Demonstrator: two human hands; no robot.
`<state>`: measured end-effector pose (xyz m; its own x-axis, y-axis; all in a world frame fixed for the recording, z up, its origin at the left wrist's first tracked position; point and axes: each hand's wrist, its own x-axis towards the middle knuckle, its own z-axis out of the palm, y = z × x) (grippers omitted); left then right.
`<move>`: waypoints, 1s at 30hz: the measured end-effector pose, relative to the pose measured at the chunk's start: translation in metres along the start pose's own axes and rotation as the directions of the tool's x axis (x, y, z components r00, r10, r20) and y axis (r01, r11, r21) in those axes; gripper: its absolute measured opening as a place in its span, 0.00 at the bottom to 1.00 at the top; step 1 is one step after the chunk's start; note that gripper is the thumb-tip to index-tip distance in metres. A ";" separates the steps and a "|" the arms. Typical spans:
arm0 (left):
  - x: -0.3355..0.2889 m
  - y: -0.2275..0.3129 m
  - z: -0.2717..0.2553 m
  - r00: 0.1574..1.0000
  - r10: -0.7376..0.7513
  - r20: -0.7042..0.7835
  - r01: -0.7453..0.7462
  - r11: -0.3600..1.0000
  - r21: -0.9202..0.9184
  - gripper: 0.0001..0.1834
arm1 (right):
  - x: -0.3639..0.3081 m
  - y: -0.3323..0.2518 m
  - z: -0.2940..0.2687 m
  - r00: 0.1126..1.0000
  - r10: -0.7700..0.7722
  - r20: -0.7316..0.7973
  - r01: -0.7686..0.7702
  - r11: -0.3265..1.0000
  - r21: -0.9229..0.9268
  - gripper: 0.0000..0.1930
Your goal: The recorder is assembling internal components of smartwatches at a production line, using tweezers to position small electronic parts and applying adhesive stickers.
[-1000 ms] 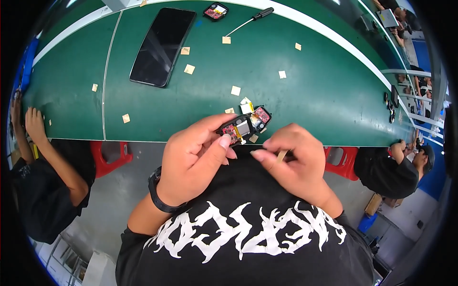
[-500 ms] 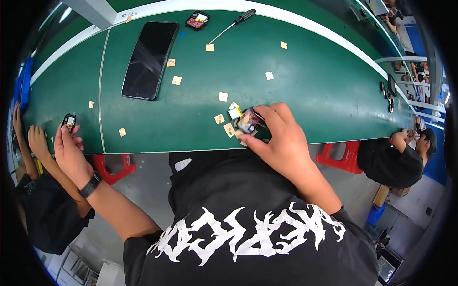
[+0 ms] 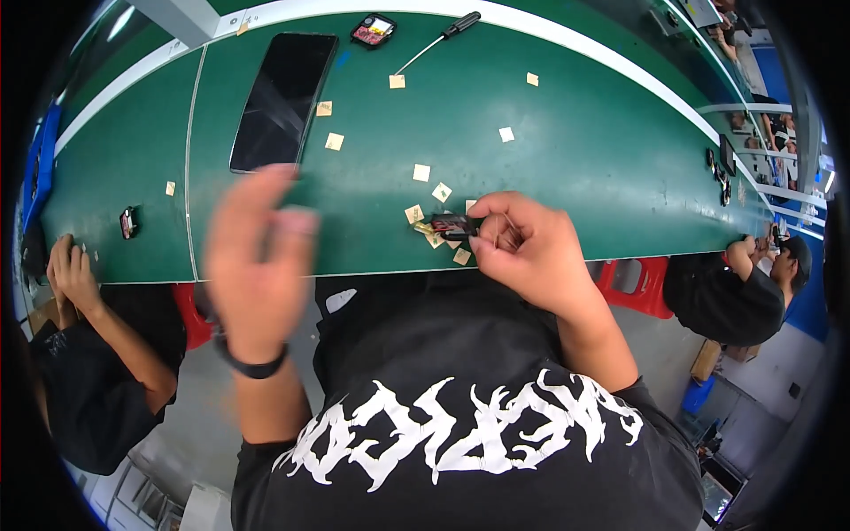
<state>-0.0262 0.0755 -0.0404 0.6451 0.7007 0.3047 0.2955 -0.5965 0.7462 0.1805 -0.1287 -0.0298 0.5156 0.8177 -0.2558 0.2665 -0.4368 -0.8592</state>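
My right hand [image 3: 531, 252] is closed, pinching a small black electronic device [image 3: 453, 227] by its edge near the table's front. The device is tilted up, with a reddish circuit board showing. A thin, shiny strip, too small to name, shows between the curled fingers. Several cream paper squares [image 3: 414, 214] lie around and under the device. Blurred by motion, my left hand [image 3: 261, 257] hovers over the front edge with thumb and fingers apart and nothing visible in it. A similar small device [image 3: 129, 223] lies on the table at the far left.
A large black smartphone [image 3: 283, 102] lies beyond my left hand. Farther back are another opened device [image 3: 373, 31] and a black-handled screwdriver [image 3: 456, 26]. Co-workers sit at both sides; one person's hands [image 3: 75, 274] rest at the left edge. A red stool [image 3: 636, 288] stands below the table.
My left hand has let go of the device at the far left and swung right. The device in my right hand has been tipped up, and a paper square behind it shows more fully.
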 end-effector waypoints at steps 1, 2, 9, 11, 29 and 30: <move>0.001 0.011 0.015 0.971 0.175 0.162 -0.171 0.984 -0.041 0.19 | 0.002 0.000 -0.001 0.999 0.033 0.022 -0.035 0.995 0.095 0.13; 0.003 0.021 0.027 0.949 0.231 0.215 -0.210 0.971 -0.114 0.20 | 0.006 -0.005 -0.002 0.995 0.094 0.045 -0.096 0.995 0.040 0.10; 0.006 0.023 0.069 0.854 0.378 0.357 -0.342 0.926 -0.160 0.24 | 0.011 -0.003 0.003 0.998 0.063 0.025 -0.064 0.997 0.033 0.11; 0.008 0.026 0.067 0.867 0.349 0.357 -0.319 0.937 -0.141 0.24 | 0.006 0.003 0.001 0.992 0.129 0.007 -0.129 0.985 0.116 0.11; -0.007 0.041 0.055 0.750 -0.274 0.602 0.642 0.521 -0.563 0.21 | -0.014 -0.015 -0.005 0.983 -0.154 -0.097 0.102 0.907 -0.409 0.19; -0.008 0.043 0.057 0.773 -0.253 0.582 0.618 0.511 -0.598 0.21 | -0.015 -0.017 -0.006 0.984 -0.150 -0.094 0.100 0.909 -0.404 0.19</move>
<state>0.0212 0.0223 -0.0446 0.8339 0.4648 -0.2978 0.1277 0.3623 0.9233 0.1736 -0.1358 -0.0091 0.5441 0.8351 -0.0809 0.6233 -0.4669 -0.6274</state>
